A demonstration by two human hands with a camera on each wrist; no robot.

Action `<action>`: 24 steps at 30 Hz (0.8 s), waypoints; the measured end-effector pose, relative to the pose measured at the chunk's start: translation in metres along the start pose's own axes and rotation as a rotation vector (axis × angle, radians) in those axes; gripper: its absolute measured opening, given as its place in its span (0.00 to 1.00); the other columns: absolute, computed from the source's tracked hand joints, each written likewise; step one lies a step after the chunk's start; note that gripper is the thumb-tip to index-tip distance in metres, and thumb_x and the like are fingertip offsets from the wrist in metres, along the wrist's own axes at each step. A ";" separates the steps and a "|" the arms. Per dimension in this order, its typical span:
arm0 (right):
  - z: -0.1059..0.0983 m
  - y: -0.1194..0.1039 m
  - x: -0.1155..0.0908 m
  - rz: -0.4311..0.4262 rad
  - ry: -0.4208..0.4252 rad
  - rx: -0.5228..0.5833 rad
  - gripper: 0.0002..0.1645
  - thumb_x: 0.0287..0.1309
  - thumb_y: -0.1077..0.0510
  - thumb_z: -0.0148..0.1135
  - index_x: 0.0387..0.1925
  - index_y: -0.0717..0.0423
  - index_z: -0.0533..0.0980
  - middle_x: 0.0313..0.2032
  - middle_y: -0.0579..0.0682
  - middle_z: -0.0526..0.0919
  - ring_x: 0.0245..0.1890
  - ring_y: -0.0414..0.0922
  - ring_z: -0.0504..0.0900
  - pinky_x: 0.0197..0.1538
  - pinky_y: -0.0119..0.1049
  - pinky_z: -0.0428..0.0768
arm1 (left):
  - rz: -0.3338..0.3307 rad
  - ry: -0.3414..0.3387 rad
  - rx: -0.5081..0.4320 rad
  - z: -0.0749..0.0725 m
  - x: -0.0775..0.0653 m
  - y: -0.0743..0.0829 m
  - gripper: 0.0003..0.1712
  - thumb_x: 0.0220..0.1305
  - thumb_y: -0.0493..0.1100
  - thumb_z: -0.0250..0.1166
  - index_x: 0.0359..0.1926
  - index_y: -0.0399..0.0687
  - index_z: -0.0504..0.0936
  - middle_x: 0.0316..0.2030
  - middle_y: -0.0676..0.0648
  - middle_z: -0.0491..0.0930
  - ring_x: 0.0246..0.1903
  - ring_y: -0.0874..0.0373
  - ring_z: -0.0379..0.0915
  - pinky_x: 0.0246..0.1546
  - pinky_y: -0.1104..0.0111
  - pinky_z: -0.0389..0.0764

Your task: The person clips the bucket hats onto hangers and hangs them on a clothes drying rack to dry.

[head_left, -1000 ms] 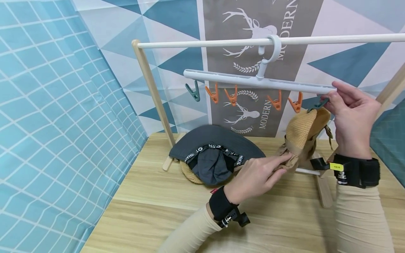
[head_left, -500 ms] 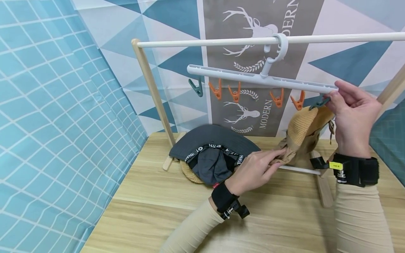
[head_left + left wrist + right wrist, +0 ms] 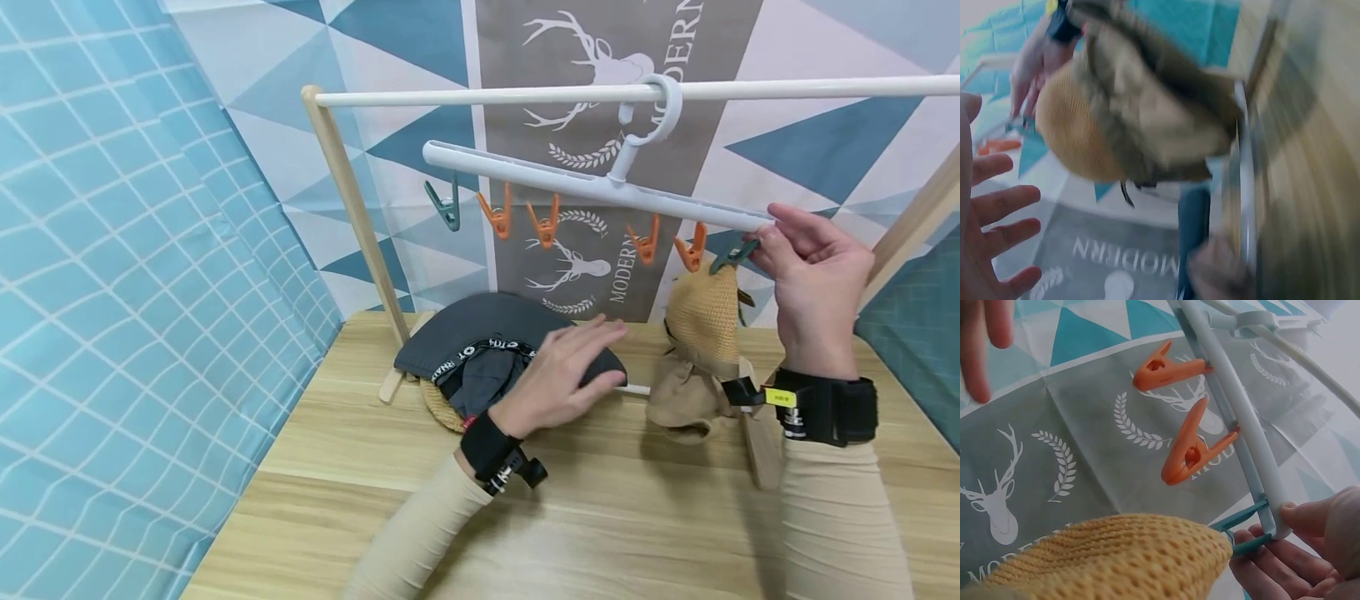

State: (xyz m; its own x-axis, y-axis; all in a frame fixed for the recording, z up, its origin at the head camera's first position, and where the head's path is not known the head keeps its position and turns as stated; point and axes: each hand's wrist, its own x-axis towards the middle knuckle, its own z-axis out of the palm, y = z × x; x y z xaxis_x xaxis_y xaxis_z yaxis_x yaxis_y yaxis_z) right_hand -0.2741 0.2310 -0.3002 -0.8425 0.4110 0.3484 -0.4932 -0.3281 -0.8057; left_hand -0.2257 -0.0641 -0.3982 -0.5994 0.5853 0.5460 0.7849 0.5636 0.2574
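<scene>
My right hand [image 3: 817,283] pinches the right end of a pale blue clip hanger [image 3: 547,175], which tilts down toward that hand. The hanger hooks over a white rail. A dark green clip [image 3: 731,254] at this end grips a tan hat [image 3: 701,321], which hangs with its woven part up and beige fabric down. In the right wrist view, the woven hat [image 3: 1135,556] meets the clip beside my thumb and fingers. My left hand [image 3: 558,379] holds nothing and hovers over a dark grey cap [image 3: 480,325]; its fingers [image 3: 1007,203] are spread in the left wrist view.
Several orange clips [image 3: 543,225] and another green clip [image 3: 445,204] hang from the bar. The rail [image 3: 487,97] rests on wooden legs [image 3: 352,200]. Under the dark cap a woven tan edge [image 3: 438,408] shows on the wooden table [image 3: 300,492].
My left hand has let go of the tan hat's fabric and moved left over the dark cap. The hat now hangs down from the clip. My right hand stays at the hanger's end.
</scene>
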 end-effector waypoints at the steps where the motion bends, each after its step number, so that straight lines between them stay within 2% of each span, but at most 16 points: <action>1: 0.000 0.001 0.000 0.001 -0.007 -0.005 0.21 0.64 0.68 0.78 0.58 0.65 0.90 0.40 0.46 0.98 0.41 0.38 0.97 0.46 0.26 0.90 | 0.001 0.004 0.014 -0.004 -0.001 -0.007 0.34 0.82 0.52 0.64 0.82 0.44 0.75 0.81 0.42 0.77 0.84 0.44 0.70 0.82 0.42 0.72; 5: -0.002 0.001 -0.001 -0.003 -0.031 -0.015 0.21 0.64 0.68 0.78 0.59 0.65 0.90 0.41 0.46 0.98 0.40 0.38 0.97 0.46 0.27 0.91 | -0.022 0.013 0.058 -0.022 -0.009 -0.036 0.34 0.83 0.52 0.63 0.82 0.44 0.75 0.80 0.40 0.77 0.84 0.42 0.69 0.80 0.39 0.72; 8: -0.003 0.001 -0.001 -0.008 -0.033 -0.016 0.21 0.64 0.68 0.79 0.58 0.65 0.90 0.42 0.46 0.98 0.41 0.38 0.97 0.46 0.27 0.91 | -0.067 0.018 0.070 -0.036 -0.021 -0.057 0.35 0.89 0.60 0.54 0.82 0.44 0.74 0.81 0.40 0.76 0.85 0.41 0.68 0.80 0.37 0.71; 10: -0.005 0.000 0.000 -0.013 -0.030 -0.021 0.21 0.63 0.68 0.79 0.58 0.65 0.90 0.42 0.47 0.98 0.41 0.38 0.97 0.46 0.27 0.90 | -0.102 0.032 0.079 -0.044 -0.031 -0.070 0.41 0.90 0.69 0.45 0.82 0.45 0.74 0.81 0.40 0.76 0.85 0.41 0.67 0.80 0.36 0.70; 13: -0.007 -0.002 0.001 -0.015 -0.030 -0.034 0.21 0.63 0.68 0.79 0.58 0.65 0.90 0.42 0.46 0.98 0.41 0.38 0.97 0.46 0.27 0.90 | -0.162 0.060 0.079 -0.053 -0.045 -0.088 0.54 0.85 0.79 0.32 0.82 0.45 0.74 0.81 0.39 0.76 0.85 0.40 0.67 0.81 0.34 0.68; 17: -0.008 -0.002 0.000 -0.021 -0.033 -0.033 0.22 0.63 0.68 0.80 0.58 0.65 0.90 0.42 0.46 0.98 0.41 0.38 0.97 0.46 0.26 0.90 | -0.237 0.072 0.077 -0.059 -0.060 -0.105 0.57 0.82 0.83 0.31 0.83 0.47 0.74 0.82 0.39 0.75 0.86 0.39 0.66 0.82 0.33 0.66; 24: -0.009 -0.001 -0.002 -0.052 -0.047 0.016 0.21 0.63 0.69 0.80 0.57 0.69 0.89 0.40 0.50 0.98 0.39 0.39 0.98 0.45 0.28 0.91 | -0.345 0.043 0.126 -0.058 -0.087 -0.127 0.58 0.81 0.85 0.33 0.85 0.48 0.71 0.83 0.38 0.73 0.87 0.37 0.63 0.81 0.29 0.63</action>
State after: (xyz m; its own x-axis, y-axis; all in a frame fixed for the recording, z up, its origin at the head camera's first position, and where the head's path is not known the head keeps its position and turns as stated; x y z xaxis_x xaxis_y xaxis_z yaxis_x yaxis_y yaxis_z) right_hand -0.2704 0.2379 -0.3043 -0.8244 0.3879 0.4122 -0.5400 -0.3208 -0.7781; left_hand -0.2641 -0.2202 -0.4323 -0.8161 0.3254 0.4777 0.5111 0.7922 0.3336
